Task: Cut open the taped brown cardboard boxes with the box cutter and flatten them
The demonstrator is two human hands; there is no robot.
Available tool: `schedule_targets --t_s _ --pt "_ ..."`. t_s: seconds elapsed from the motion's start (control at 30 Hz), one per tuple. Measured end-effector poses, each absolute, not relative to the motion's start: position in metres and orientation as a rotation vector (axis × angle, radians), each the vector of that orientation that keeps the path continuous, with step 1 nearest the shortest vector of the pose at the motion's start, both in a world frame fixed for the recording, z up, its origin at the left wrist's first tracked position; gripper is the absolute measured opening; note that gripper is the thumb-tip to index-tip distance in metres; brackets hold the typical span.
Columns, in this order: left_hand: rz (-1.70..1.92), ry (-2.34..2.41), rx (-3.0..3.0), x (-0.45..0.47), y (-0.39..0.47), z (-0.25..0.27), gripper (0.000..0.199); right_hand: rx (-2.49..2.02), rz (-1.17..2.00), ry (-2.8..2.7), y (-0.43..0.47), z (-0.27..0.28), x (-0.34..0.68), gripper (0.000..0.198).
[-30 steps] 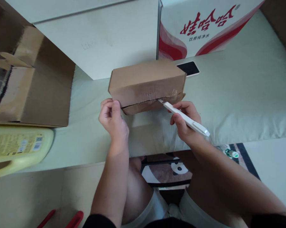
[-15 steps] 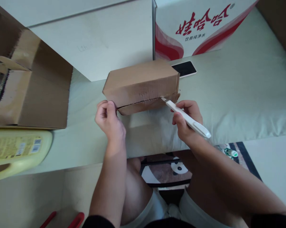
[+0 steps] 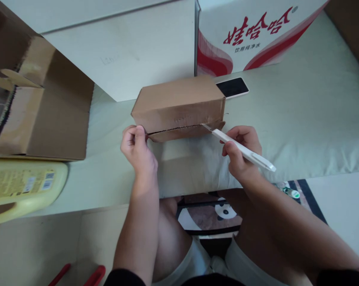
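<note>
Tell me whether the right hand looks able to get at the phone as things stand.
Probably yes: the box hides part of the phone, but its right end is exposed, and nothing large stands between it and the right hand. That hand holds a knife, though, which may hinder a grasp.

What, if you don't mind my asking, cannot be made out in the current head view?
All in the head view:
- Inside of the small cardboard box: hidden by its walls.
- Blade tip of the white cutter: too small to tell how deep it sits.
- Left end of the phone: hidden behind that box.
- Label print on the yellow bottle: small and blurred.
- Red objects: cut off by the bottom edge.
</note>
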State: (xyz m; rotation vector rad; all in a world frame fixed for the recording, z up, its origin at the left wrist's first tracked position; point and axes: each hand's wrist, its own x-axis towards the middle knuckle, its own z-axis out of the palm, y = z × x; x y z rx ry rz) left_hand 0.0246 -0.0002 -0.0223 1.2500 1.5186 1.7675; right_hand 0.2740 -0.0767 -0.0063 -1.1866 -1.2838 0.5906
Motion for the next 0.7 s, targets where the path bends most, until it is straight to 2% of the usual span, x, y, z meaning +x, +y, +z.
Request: schedule_targets --t_s 0.27,0.5,0.7 --pt "1.880 1.484 1.073 0.028 0.001 -0.020 0.065 -1.176 0.553 -1.300 -0.076 -0.004 0.276 0.026" --pt "1.864 1.514 1.086 0.025 0.001 -0.021 0.055 -1.162 0.536 -1.279 -0.075 -0.006 0.280 0.027" --pt "1.904 1.455 0.930 0.022 0.005 -0.018 0.059 -1.134 0.494 -1.113 -0.066 -0.009 0.289 0.018"
